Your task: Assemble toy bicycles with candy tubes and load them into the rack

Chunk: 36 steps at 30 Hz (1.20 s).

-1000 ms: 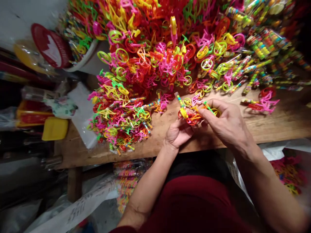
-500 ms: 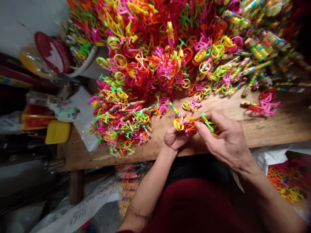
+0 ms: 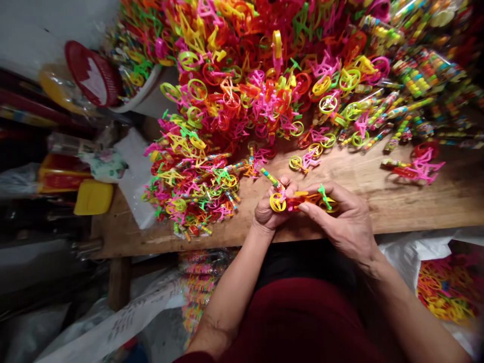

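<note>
Near the front edge of the wooden table, my left hand [image 3: 265, 216] is closed around a small plastic toy bicycle [image 3: 278, 202] with a yellow wheel and pink and red parts. A clear tube of coloured candy beads [image 3: 269, 177] sticks up from it at a slant. My right hand [image 3: 351, 222] pinches an orange toy bicycle part [image 3: 312, 197] with thumb and fingers. A green handlebar piece [image 3: 324, 196] stands on that part, and a yellow wheel lies partly behind the fingers. Both hands meet at the red middle section; whether the pieces are joined there is hidden.
A large heap of toy bicycle parts [image 3: 257, 96] covers the back of the table [image 3: 359, 201]. Candy tubes [image 3: 412, 75] pile up at the right. Bicycles with tubes [image 3: 196, 176] lie at the left, near a white bucket [image 3: 145, 91]. An open sack [image 3: 406, 252] of parts stands lower right.
The view has shifted, so the table things appear farther right. My right thumb has slid a little left along the orange part, and both hands still hold their pieces together.
</note>
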### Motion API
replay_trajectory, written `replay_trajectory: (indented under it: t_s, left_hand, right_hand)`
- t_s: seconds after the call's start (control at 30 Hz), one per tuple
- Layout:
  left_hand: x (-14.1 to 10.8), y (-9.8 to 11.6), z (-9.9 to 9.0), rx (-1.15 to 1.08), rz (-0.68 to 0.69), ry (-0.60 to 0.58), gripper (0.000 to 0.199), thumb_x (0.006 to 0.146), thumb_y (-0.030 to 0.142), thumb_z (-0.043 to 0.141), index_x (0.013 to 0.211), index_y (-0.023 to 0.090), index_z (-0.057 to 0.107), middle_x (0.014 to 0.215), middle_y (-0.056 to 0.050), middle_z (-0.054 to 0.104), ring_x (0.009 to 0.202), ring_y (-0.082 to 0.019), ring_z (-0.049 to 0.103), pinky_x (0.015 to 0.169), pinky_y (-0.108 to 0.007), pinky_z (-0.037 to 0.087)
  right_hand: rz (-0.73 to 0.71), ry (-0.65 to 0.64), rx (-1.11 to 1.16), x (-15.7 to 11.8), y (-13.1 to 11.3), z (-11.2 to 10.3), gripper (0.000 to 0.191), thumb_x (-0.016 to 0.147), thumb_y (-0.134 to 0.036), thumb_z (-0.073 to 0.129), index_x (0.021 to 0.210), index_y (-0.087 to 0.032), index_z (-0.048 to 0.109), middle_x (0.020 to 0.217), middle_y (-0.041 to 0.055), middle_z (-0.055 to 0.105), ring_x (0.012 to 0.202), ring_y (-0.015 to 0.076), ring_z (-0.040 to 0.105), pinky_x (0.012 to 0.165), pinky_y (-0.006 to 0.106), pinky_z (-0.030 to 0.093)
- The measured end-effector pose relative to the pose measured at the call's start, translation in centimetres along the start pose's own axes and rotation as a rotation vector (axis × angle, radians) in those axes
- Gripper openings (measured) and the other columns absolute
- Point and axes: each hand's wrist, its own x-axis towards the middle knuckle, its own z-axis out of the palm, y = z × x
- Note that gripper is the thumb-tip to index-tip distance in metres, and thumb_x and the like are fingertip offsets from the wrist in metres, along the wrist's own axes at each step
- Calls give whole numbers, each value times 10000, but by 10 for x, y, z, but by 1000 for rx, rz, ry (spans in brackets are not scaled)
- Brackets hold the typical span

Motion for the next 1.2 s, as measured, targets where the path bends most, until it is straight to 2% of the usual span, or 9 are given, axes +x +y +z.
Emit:
replay_trajectory:
  t_s: [0.2, 0.33, 0.47, 0.7, 0.83, 0.93, 1.07, 1.13, 1.2]
  left_hand:
    - [-1, -1, 4, -85, -15, 94, 436, 637, 163, 838, 902, 237, 500, 800, 47, 559, 735, -110, 608, 721, -236, 504]
    - [-2, 1, 11, -63, -58, 157, 306, 695, 101, 783, 906, 204, 586, 825, 37, 658, 730, -113, 645, 675, -222, 509]
    - [-1, 3, 19, 13, -58, 103, 234, 727, 118, 784, 922, 158, 662, 854, -1, 706, 720, -118, 658, 643, -218, 518]
    - [4, 0, 30, 20, -61, 242, 143, 763, 81, 748, 859, 129, 654, 786, -2, 703, 670, -110, 656, 603, -212, 504]
    - [0, 6, 34, 53, -32, 289, 149, 772, 111, 757, 864, 123, 641, 747, 11, 687, 583, -90, 641, 548, -195, 489]
    - [-4, 9, 32, 149, 11, 284, 262, 739, 184, 827, 896, 124, 626, 782, 1, 707, 557, -92, 649, 510, -189, 494]
    - [-11, 17, 28, 308, 94, 287, 420, 679, 317, 898, 932, 131, 619, 771, -9, 720, 528, -96, 643, 472, -190, 489]
    - [-19, 35, 27, 410, 181, 317, 435, 691, 342, 892, 984, 149, 635, 775, -12, 732, 512, -93, 627, 456, -199, 465]
    - [-34, 67, 23, 582, 365, 422, 385, 730, 326, 871, 1023, 185, 664, 783, -2, 740, 535, -92, 629, 491, -220, 475]
  right_hand:
    - [242, 90, 215, 4, 15, -2, 305, 789, -385, 840, 1031, -239, 727, 939, -10, 772, 763, 123, 691, 695, 241, 557]
    - [397, 112, 471, 13, 13, -6, 366, 700, -390, 892, 972, -230, 706, 905, 1, 762, 742, 129, 693, 657, 241, 561]
    - [438, 145, 579, 20, 13, -9, 340, 642, -315, 908, 885, -216, 692, 853, -7, 737, 681, 104, 649, 547, 199, 491]
    - [473, 100, 583, 21, 18, -16, 297, 680, -282, 876, 872, -209, 663, 858, -12, 700, 688, 100, 634, 563, 209, 510]
    - [377, 136, 517, 18, 20, -24, 275, 735, -290, 838, 928, -221, 656, 900, -15, 688, 728, 100, 651, 588, 207, 530]
    - [265, 226, 317, 17, 24, -29, 276, 782, -337, 823, 977, -217, 668, 939, 1, 705, 702, 111, 660, 581, 230, 533]
    - [202, 238, 33, 19, 31, -33, 235, 874, -398, 746, 1004, -208, 698, 808, 2, 721, 571, 111, 624, 556, 246, 512]
    - [177, 219, -29, 20, 32, -32, 218, 890, -410, 717, 984, -214, 701, 776, 4, 721, 552, 120, 626, 539, 251, 508]
    - [159, 201, -53, 20, 31, -32, 222, 887, -418, 711, 972, -213, 697, 789, 6, 726, 546, 121, 626, 532, 254, 511]
